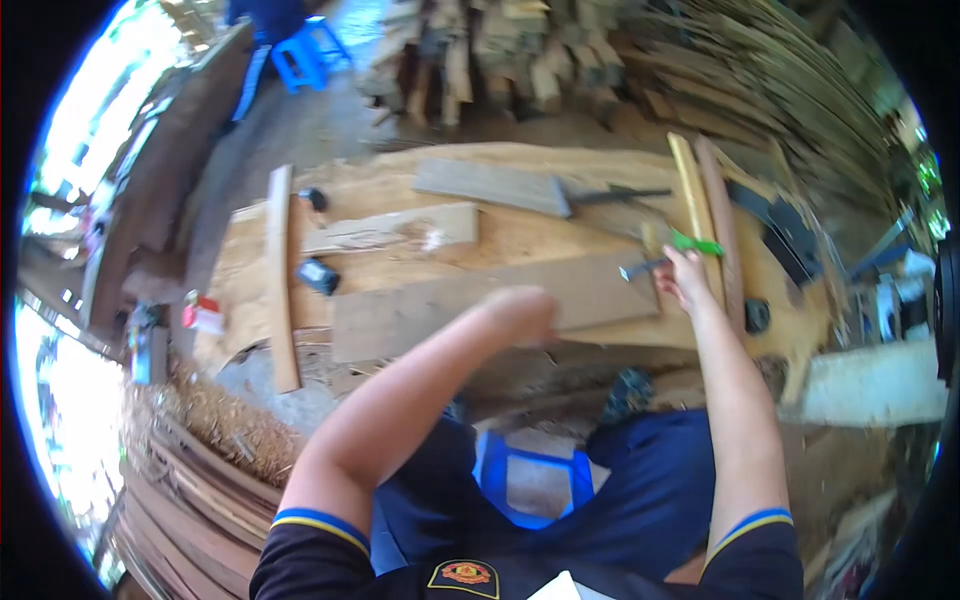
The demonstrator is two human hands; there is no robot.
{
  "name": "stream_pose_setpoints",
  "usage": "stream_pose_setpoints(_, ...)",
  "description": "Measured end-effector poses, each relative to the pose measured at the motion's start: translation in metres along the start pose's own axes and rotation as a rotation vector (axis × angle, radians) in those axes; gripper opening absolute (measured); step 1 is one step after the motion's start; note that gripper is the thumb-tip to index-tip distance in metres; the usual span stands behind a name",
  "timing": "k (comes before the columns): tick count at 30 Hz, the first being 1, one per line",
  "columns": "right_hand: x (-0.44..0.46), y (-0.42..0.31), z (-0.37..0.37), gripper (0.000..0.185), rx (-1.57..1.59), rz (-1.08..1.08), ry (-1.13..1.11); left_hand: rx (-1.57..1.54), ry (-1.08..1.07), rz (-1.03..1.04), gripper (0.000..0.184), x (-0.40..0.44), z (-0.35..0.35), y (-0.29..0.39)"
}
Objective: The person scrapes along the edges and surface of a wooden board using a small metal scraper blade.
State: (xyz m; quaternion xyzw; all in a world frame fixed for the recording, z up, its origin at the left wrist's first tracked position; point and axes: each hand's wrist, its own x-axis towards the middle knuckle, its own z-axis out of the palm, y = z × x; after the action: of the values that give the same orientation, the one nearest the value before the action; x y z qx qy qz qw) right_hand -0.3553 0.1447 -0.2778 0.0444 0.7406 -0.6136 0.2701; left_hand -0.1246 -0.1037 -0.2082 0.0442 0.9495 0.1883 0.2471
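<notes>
My left hand [524, 314] is smeared by motion over the near part of a wide brown board [430, 305] on the worktable. Its fingers do not show clearly. My right hand [684, 280] is at the right end of that board, its fingers closed around a slim dark tool [640, 269] with a shiny tip pointing left. Just beyond these fingers is a bright green piece [697, 243], perhaps a handle, beside a small tan block-like part [651, 238]. I cannot tell whether my right hand touches the green piece.
On the wooden worktable [370, 175] lie a grey plank [485, 183], a rough short board [395, 230], a dark long-handled tool [565, 197], a black box [318, 276] and upright-running strips [281, 280] at left. Stacked timber [480, 60] stands behind; a blue stool [300, 55] is far left.
</notes>
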Motion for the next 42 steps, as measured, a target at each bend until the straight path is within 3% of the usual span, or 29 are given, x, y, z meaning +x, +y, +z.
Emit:
stream_pose_setpoints(1, 0.002, -0.002, 0.008, 0.024, -0.013, -0.005, 0.018, -0.137, 0.050, 0.147, 0.026, -0.019, -0.024, 0.027)
stream_pose_setpoints(2, 0.003, -0.005, 0.015, 0.024, -0.028, -0.008, 0.049, -0.590, 0.064, 0.353, 0.021, -0.052, -0.054, 0.059)
stream_pose_setpoints(3, 0.007, -0.006, 0.023, 0.023, -0.020, -0.045, 0.031, -1.161, -0.161, 0.589, 0.017, -0.076, -0.061, 0.080)
stream_pose_setpoints(4, 0.012, -0.002, 0.027, 0.023, -0.012, -0.076, 0.027, -1.268, -0.288, 0.875, 0.014, -0.093, -0.067, 0.095)
stream_pose_setpoints(6, 0.018, 0.003, 0.033, 0.019, -0.014, -0.110, 0.048, -1.165, -0.421, 1.347, 0.028, -0.127, -0.090, 0.110)
stream_pose_setpoints(10, 0.005, -0.014, 0.032, 0.012, 0.045, -0.122, -0.060, -1.149, -0.483, 1.285, 0.029, -0.169, -0.123, 0.103)
stream_pose_setpoints(13, -0.007, -0.029, 0.021, 0.010, 0.011, -0.138, -0.103, -1.164, -0.446, 1.346, 0.037, -0.165, -0.104, 0.090)
stream_pose_setpoints(15, -0.009, -0.040, 0.016, 0.015, 0.046, -0.075, -0.200, -1.193, -0.299, 1.481, 0.034, -0.162, -0.094, 0.097)
stream_pose_setpoints(16, -0.018, -0.046, 0.018, 0.016, -0.005, -0.050, -0.251, -1.212, -0.221, 1.547, 0.033, -0.161, -0.091, 0.100)
stream_pose_setpoints(18, -0.034, -0.061, 0.023, 0.019, -0.109, -0.017, -0.350, -1.210, -0.355, 1.589, 0.035, -0.167, -0.099, 0.106)
stream_pose_setpoints(22, -0.044, -0.061, 0.019, 0.023, -0.212, -0.043, -0.328, -1.184, -0.473, 1.607, 0.042, -0.174, -0.098, 0.114)
stream_pose_setpoints(26, -0.032, -0.040, -0.011, 0.024, -0.584, -0.185, -0.301, -1.144, -0.509, 1.608, 0.042, -0.180, -0.092, 0.125)
stream_pose_setpoints(28, -0.043, -0.035, -0.017, 0.026, -0.681, -0.142, -0.397, -1.114, -0.523, 1.603, 0.042, -0.184, -0.092, 0.130)
stream_pose_setpoints(33, -0.070, -0.033, -0.016, 0.032, -0.872, -0.079, -0.577, -1.141, -0.468, 1.690, 0.036, -0.189, -0.096, 0.142)
stream_pose_setpoints(37, -0.076, -0.032, -0.012, 0.035, -0.977, -0.141, -0.551, -1.222, -0.354, 1.646, 0.035, -0.195, -0.103, 0.150)
stream_pose_setpoints(42, -0.084, -0.035, -0.012, 0.047, -1.009, -0.038, -0.575, -1.221, -0.290, 1.660, 0.033, -0.198, -0.104, 0.162)
